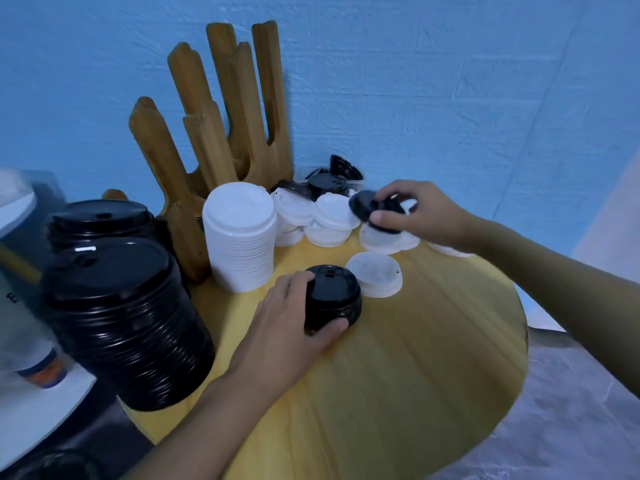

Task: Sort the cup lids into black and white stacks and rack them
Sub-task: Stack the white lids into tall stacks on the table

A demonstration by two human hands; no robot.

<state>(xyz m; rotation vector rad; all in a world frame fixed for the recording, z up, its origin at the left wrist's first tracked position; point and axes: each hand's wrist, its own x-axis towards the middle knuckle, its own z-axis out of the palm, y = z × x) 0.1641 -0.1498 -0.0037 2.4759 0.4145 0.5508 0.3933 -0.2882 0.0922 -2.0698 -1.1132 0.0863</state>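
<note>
My left hand (291, 317) grips a short stack of black lids (334, 294) standing on the round yellow table (415, 358). My right hand (420, 211) pinches a single black lid (363, 204), tilted, just above the heap of loose white lids (332, 220) at the table's far edge. A tall white lid stack (240, 237) stands left of that heap. Two tall black lid stacks (124, 323) (100, 220) stand at the left. The wooden rack (214, 133) rises behind them with its slots showing no lids.
A lone white lid (375, 273) lies right of the short black stack. More black lids (327, 183) sit in a clear container against the blue wall. A white shelf with a bottle (38, 362) is at the far left. The table edge drops off at the right.
</note>
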